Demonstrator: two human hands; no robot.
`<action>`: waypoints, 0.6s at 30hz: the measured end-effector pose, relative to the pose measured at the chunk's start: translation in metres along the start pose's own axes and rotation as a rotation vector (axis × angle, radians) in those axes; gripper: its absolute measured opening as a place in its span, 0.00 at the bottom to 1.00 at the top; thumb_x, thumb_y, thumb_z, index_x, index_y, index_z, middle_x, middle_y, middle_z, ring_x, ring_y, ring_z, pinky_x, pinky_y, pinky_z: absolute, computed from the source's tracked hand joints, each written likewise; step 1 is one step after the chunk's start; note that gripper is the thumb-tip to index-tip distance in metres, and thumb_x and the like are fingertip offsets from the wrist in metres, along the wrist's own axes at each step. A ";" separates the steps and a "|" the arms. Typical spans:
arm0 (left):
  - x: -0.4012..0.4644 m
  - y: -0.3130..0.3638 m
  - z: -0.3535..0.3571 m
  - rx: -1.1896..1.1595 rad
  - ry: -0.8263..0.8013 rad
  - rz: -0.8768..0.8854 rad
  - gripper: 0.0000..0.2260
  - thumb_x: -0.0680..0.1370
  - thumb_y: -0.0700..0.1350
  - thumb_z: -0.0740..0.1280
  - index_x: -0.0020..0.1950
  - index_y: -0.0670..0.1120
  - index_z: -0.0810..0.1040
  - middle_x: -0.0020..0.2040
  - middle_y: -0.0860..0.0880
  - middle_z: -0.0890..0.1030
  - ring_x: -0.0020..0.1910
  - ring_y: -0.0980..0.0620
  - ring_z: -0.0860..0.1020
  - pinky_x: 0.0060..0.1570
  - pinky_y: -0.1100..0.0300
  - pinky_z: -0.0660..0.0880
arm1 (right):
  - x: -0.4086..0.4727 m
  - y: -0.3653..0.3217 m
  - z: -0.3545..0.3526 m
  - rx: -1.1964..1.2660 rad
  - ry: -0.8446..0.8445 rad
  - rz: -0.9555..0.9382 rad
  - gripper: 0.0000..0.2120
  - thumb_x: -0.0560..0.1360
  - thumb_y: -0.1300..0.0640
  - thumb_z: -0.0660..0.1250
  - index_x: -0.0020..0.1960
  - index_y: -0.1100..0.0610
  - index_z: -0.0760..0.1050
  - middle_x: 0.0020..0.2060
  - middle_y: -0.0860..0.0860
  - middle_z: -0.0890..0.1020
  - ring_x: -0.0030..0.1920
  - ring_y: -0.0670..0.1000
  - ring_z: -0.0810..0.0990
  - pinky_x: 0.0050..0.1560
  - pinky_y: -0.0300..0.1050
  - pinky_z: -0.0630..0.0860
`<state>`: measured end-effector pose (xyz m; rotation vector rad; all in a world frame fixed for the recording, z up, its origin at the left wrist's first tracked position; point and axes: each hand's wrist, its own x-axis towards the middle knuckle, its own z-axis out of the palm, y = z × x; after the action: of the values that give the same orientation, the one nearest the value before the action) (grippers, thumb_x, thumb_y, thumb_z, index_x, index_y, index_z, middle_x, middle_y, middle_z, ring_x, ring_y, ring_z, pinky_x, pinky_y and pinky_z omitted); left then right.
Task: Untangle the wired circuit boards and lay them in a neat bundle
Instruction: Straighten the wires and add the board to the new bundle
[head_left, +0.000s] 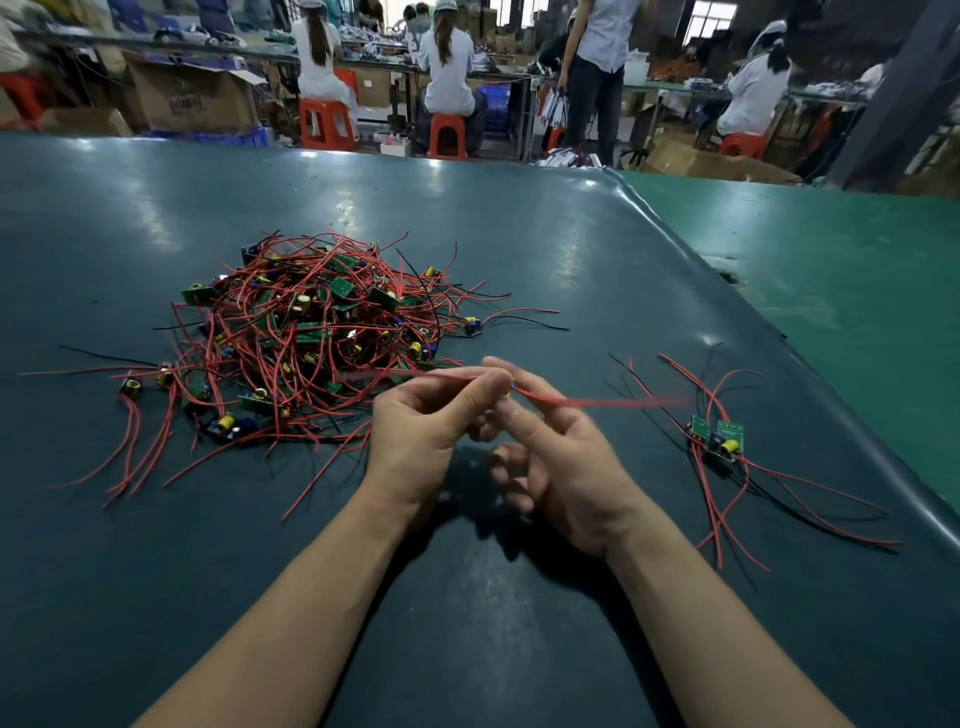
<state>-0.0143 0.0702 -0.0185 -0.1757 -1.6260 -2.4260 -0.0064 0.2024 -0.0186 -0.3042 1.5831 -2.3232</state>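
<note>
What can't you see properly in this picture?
- Head view: the red wire pulled between the left hand and right hand is smeared by motion blur.
- Its circuit board is hidden behind the fingers.
- Boards deep in the tangled pile are covered by wires.
- Printing on the two laid-out boards is too small.

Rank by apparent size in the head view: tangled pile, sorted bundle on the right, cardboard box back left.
1. Tangled pile, clearly largest.
2. Sorted bundle by the spread of its wires.
3. Cardboard box looks smallest, but it is far from the camera, so its true size against the bundle is unsure.
</note>
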 end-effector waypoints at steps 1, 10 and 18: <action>-0.001 0.000 0.000 0.037 0.002 0.009 0.12 0.61 0.52 0.78 0.37 0.46 0.86 0.30 0.48 0.81 0.27 0.53 0.74 0.29 0.64 0.72 | -0.001 0.003 0.002 -0.028 -0.018 -0.034 0.18 0.72 0.54 0.70 0.61 0.46 0.78 0.37 0.51 0.80 0.27 0.48 0.74 0.21 0.34 0.65; -0.004 0.000 -0.002 0.402 0.063 0.178 0.18 0.72 0.58 0.70 0.30 0.46 0.79 0.25 0.54 0.77 0.25 0.59 0.70 0.29 0.66 0.68 | -0.002 0.007 0.011 -0.424 0.292 -0.418 0.09 0.75 0.63 0.72 0.46 0.49 0.83 0.31 0.49 0.83 0.27 0.44 0.76 0.27 0.37 0.73; -0.005 -0.001 -0.004 0.523 0.207 0.201 0.17 0.78 0.55 0.65 0.36 0.47 0.82 0.28 0.48 0.79 0.25 0.55 0.72 0.29 0.60 0.68 | -0.005 -0.005 -0.005 0.175 0.927 -0.374 0.14 0.78 0.48 0.68 0.41 0.58 0.75 0.25 0.51 0.77 0.19 0.45 0.70 0.18 0.33 0.61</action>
<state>-0.0097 0.0680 -0.0223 0.0003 -1.9640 -1.7398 -0.0047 0.2106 -0.0157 0.6812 1.7468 -3.1165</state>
